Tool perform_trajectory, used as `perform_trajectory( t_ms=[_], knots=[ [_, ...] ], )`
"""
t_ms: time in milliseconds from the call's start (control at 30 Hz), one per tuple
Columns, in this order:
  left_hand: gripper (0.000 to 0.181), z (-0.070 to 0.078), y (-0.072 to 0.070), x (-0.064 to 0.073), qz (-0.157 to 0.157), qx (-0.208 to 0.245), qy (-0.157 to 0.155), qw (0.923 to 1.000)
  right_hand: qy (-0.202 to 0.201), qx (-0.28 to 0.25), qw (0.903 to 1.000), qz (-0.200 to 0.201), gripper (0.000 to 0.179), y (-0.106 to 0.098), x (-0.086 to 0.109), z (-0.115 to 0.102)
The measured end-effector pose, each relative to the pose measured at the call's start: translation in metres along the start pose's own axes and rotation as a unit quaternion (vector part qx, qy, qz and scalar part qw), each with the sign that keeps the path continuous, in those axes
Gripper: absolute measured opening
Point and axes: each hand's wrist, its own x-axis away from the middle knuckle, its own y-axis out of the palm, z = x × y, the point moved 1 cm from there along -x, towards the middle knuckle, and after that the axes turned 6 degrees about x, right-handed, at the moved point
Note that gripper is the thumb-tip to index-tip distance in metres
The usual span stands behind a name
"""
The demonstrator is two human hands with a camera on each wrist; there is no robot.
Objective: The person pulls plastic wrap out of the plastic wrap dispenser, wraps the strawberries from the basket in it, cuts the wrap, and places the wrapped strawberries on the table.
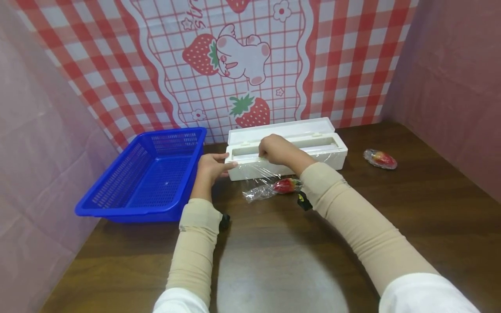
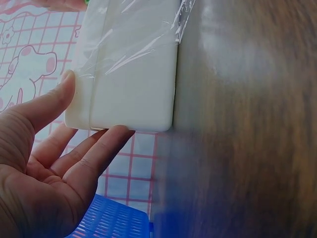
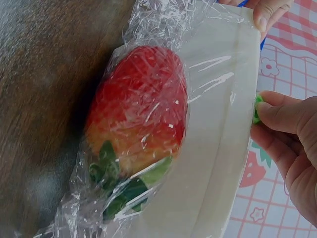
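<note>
A white cling film dispenser (image 1: 243, 172) lies at the back of the table, its lid (image 1: 282, 129) raised. My left hand (image 1: 211, 167) grips its left end, thumb on the top edge and fingers against the end face (image 2: 114, 111). Over the front edge my right hand (image 1: 278, 149) pinches a small green slider (image 3: 257, 109) between thumb and fingers. Clear film (image 1: 260, 191) drapes down the dispenser's front to a red toy strawberry (image 3: 141, 99) with green leaves, which it wraps. That strawberry lies on the table, just in front of the dispenser.
To the left is a blue plastic basket (image 1: 142, 211) with perforated sides. Another film-wrapped red and yellow piece (image 1: 381, 159) lies to the right on the wooden table (image 1: 422, 204). A red checked strawberry cloth (image 1: 344, 56) hangs behind, with pink cloth at both sides.
</note>
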Motion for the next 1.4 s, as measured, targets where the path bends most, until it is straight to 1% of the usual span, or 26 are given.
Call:
perform_trajectory(
  t_ms=[300,533,633,1000,1200,1400],
  knots=[
    [0.057,-0.001,-0.001,-0.002,-0.001,0.006,-0.004,1.0000,0.017,-0.004,0.9998,-0.006,0.012,0.000,0.006,0.006],
    [0.057,0.000,0.000,-0.001,-0.003,0.002,-0.005,1.0000,0.012,0.000,0.9999,0.004,0.013,-0.003,0.012,0.011],
    [0.057,0.000,0.000,-0.001,-0.005,0.005,-0.004,1.0000,0.018,0.000,0.9998,0.003,0.013,-0.003,0.015,0.012],
    [0.057,-0.002,0.000,-0.003,-0.003,0.006,-0.006,1.0000,0.015,-0.001,0.9998,0.014,0.020,-0.004,0.023,0.020],
    [0.057,-0.001,0.000,-0.002,-0.002,0.009,-0.006,0.9999,0.013,0.005,0.9998,0.017,0.016,-0.004,0.027,0.024],
    [0.058,-0.001,0.000,-0.002,-0.004,0.009,-0.004,0.9999,0.016,-0.001,0.9998,0.015,0.014,-0.006,0.030,0.027]
  ],
)
